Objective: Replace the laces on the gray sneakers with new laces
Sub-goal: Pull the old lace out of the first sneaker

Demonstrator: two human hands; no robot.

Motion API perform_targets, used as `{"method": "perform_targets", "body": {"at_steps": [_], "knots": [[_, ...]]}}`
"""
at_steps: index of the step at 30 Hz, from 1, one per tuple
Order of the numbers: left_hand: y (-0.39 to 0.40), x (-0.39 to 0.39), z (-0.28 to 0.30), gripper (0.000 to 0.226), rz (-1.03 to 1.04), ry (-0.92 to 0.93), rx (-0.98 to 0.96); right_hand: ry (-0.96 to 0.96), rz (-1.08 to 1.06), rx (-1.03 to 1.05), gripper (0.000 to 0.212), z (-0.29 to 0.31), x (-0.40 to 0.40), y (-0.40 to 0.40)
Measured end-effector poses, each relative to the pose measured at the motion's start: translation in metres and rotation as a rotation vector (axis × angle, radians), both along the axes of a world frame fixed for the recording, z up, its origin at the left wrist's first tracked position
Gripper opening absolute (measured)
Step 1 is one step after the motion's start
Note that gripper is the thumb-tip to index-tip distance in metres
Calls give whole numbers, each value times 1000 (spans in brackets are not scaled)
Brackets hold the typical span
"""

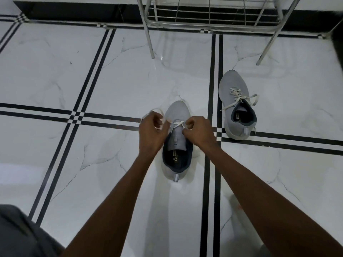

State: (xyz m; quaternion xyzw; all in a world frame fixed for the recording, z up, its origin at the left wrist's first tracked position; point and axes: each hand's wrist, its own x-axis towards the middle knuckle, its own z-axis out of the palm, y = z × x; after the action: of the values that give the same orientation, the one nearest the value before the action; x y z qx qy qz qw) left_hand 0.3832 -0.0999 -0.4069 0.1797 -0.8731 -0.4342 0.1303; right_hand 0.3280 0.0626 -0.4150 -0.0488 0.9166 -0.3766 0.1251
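both forearms reach fwd, hands near each other. left hand (pixel 152 130) fingers curled, pinching a white lace (pixel 157 111). right hand (pixel 198 129) curled too, pinching the lace's other end.

No text can be read with any certainty; the near sneaker (pixel 176 145), at the centre of the frame, carries a pale printed mark on its dark insole, too small and blurred to make out; the far sneaker (pixel 237 106), right of centre, has a similar printed label on its insole, likewise illegible.
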Motion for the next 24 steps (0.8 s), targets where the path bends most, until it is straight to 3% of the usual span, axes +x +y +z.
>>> {"method": "perform_targets", "body": {"at_steps": [3, 6, 12, 14, 17, 20, 22, 24], "knots": [[14, 6, -4, 19, -169, -136, -57, 154, 138, 25, 14, -3, -5, -8], [18, 7, -16, 21, -183, -196, -142, 122, 298, 115, 13, -9, -14, -18], [10, 3, -23, 13, -36, -156, 87, 160, 412, 299, 12, -10, -24, -29], [8, 5, -22, 10, -11, -146, 116, 171, 342, 198, 14, -7, -24, -28], [5, 6, -23, 9, 35, -130, 151, 162, -18, 103, 19, -14, -31, -6], [4, 7, -25, 10, 53, -116, 156, 184, -213, 45, 9, -24, -35, 18], [6, 7, -26, 10, 48, -107, 143, 209, -148, -86, 17, -19, -33, 15], [7, 8, -26, 10, 38, -110, 133, 228, 91, -163, 17, -12, -29, 0]]}}
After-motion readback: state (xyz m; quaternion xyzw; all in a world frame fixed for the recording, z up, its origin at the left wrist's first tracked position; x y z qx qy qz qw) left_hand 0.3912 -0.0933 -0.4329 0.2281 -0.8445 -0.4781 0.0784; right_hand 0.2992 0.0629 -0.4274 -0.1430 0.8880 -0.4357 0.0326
